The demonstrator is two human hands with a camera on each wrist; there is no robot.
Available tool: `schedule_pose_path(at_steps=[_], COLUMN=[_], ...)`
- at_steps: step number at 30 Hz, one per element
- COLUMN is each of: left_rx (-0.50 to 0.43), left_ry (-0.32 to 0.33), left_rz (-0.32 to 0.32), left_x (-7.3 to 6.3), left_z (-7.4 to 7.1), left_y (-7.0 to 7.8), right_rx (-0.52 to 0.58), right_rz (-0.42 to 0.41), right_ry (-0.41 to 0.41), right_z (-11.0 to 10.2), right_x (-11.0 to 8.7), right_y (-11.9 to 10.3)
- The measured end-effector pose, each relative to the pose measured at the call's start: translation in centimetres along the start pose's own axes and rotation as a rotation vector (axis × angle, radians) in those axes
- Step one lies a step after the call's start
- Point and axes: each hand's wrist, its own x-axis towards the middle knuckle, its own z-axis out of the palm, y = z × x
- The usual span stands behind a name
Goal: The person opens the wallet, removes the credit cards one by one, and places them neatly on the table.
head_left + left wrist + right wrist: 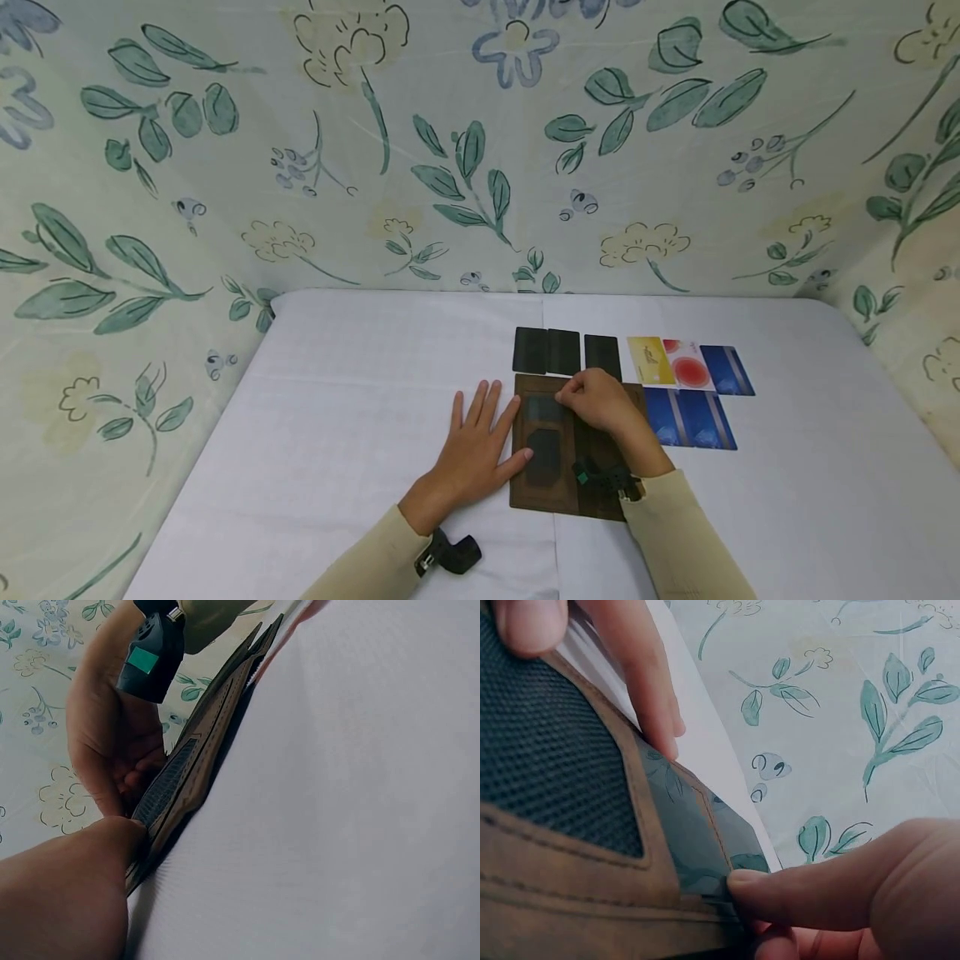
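A brown leather wallet (543,498) lies unfolded on the table, with a dark mesh panel (555,750) and a glossy clear window (694,847) above it. My left hand (476,454) is spread flat at the wallet's left side, its thumb resting on the edge near the mesh and its fingers straight. My right hand (600,404) reaches over the wallet from the right. In the right wrist view its thumb (780,896) and fingertips pinch the wallet at the border of the clear window. Whether a thin card is between them is hidden.
Behind the wallet lie three black cards (530,350). To its right are a yellow card (649,358), a white card with red circles (687,364) and three blue cards (727,370). White cloth (337,400) covers the table; a patterned curtain (450,250) hangs beyond.
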Motion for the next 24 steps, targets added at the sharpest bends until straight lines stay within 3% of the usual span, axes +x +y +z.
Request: schedule_pose_path(at_steps=[7, 16, 24], left_rx=[-0.001, 0.017, 0.011], left_ry=[-0.001, 0.008, 0.004], left_rz=[-0.001, 0.003, 0.001], left_x=[0.02, 0.04, 0.08], left_z=[0.03, 0.09, -0.12], left_y=[-0.02, -0.01, 0.09], right_rx=[0.098, 0.027, 0.093], right_rz=[0.033, 0.011, 0.001], right_ry=[0.008, 0.028, -0.001], right_z=[0.12, -0.09, -0.15], right_x=[0.13, 0.03, 0.33], right_y=[0.37, -0.02, 0.42])
